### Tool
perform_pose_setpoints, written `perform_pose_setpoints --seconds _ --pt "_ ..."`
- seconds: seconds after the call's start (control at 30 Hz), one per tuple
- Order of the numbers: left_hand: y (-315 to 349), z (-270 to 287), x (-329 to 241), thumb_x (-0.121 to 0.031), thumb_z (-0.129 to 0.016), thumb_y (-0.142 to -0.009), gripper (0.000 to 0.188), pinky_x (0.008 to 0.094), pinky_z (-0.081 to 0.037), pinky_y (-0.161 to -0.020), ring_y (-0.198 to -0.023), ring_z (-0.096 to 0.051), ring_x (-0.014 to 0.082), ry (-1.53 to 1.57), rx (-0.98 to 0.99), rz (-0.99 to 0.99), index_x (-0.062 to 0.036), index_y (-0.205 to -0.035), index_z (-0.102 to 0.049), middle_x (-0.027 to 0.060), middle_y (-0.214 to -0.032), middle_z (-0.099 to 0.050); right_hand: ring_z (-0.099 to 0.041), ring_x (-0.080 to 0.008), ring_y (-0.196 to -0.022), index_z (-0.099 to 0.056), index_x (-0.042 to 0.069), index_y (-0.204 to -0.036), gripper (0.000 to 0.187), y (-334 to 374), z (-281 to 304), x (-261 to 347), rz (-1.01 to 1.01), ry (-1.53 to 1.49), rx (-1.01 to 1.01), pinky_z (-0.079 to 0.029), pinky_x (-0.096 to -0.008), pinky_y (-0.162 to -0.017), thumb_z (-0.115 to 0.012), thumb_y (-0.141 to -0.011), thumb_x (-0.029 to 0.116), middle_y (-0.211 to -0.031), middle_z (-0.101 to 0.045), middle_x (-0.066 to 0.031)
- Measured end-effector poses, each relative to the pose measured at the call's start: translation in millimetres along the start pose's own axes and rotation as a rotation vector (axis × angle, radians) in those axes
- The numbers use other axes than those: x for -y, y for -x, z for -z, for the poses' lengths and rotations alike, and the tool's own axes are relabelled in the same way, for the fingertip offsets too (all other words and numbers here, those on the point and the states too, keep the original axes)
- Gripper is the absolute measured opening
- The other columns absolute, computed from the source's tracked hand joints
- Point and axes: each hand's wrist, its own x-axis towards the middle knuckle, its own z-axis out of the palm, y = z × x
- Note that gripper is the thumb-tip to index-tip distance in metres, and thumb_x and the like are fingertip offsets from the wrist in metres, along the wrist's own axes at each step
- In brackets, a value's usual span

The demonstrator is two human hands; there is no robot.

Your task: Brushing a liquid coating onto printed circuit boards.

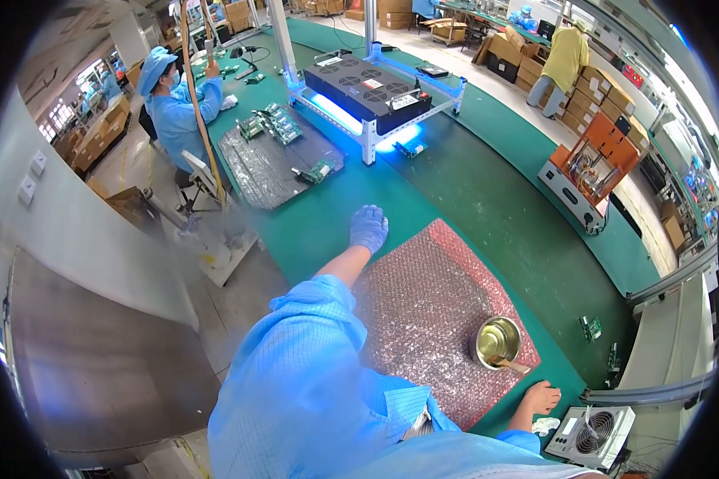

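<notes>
My left hand (368, 229), in a thin blue glove, rests on the green mat (319, 247) just beyond the far left edge of the bubble wrap. Its fingers are curled under, so what they may hold is hidden. My right hand (542, 397) is bare and lies at the near right corner of the bubble wrap, fingers bent and close together, with nothing visible in them. Between the hands spreads the pinkish bubble wrap sheet (423, 319). A round metal bowl (487, 358) of yellowish liquid stands on it, with a wooden-handled brush or stick (513, 365) leaning over the rim.
Ahead, a black fan unit (367, 84) on a white frame casts blue light over a circuit board (410, 148). More boards (280, 124) lie on a grey sheet (248, 172) at far left, near a seated co-worker (176, 104). A fan box (591, 435) stands right of my right hand; an orange machine (591, 172) is farther off.
</notes>
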Motion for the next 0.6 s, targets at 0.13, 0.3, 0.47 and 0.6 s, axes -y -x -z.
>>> perform_pose_setpoints --seconds 0.13,0.3,0.47,0.6 --pt "4 -3 13 -0.032 -0.043 -0.088 0.035 0.0411 -0.034 -0.098 -0.117 -0.045 0.0245 -0.022 -0.083 -0.021 -0.0076 -0.111 -0.054 0.0107 -0.12 -0.052 -0.056 -0.0264 -0.1 -0.059 0.009 -0.103 0.034 8 9 4 0.004 -0.015 -0.029 -0.045 -0.0456 -0.078 -0.049 -0.082 0.035 -0.104 -0.059 -0.0088" --pt "-17 20 -25 -0.028 -0.051 -0.081 0.029 0.0419 -0.046 -0.083 -0.092 -0.058 0.0324 0.047 0.102 0.014 -0.0033 -0.087 -0.063 0.0179 -0.094 -0.062 -0.062 -0.033 -0.073 -0.067 0.003 -0.077 0.027 -3 57 -4 0.337 0.039 0.002 -0.049 -0.0418 -0.061 -0.055 -0.08 0.027 -0.081 -0.064 -0.0166" --pt "-11 13 -9 -0.027 -0.051 -0.084 0.034 0.0415 -0.041 -0.091 -0.107 -0.052 0.0321 0.027 0.049 -0.031 0.0007 -0.102 -0.057 0.0194 -0.108 -0.058 -0.051 -0.0285 -0.104 -0.056 0.006 -0.101 0.034 -3 32 19 0.017 -0.062 0.01 -0.042 -0.0444 -0.08 -0.05 -0.078 0.031 -0.107 -0.056 -0.0115" --pt "-10 -15 -4 -0.028 -0.051 -0.085 0.032 0.042 -0.041 -0.092 -0.107 -0.052 0.0316 0.048 -0.055 -0.116 -0.0007 -0.101 -0.056 0.0188 -0.109 -0.058 -0.048 -0.0303 -0.109 -0.052 0.004 -0.107 0.037 -1 26 11 -0.029 -0.161 -0.067 -0.039 -0.0452 -0.088 -0.053 -0.078 0.026 -0.112 -0.054 -0.0144"
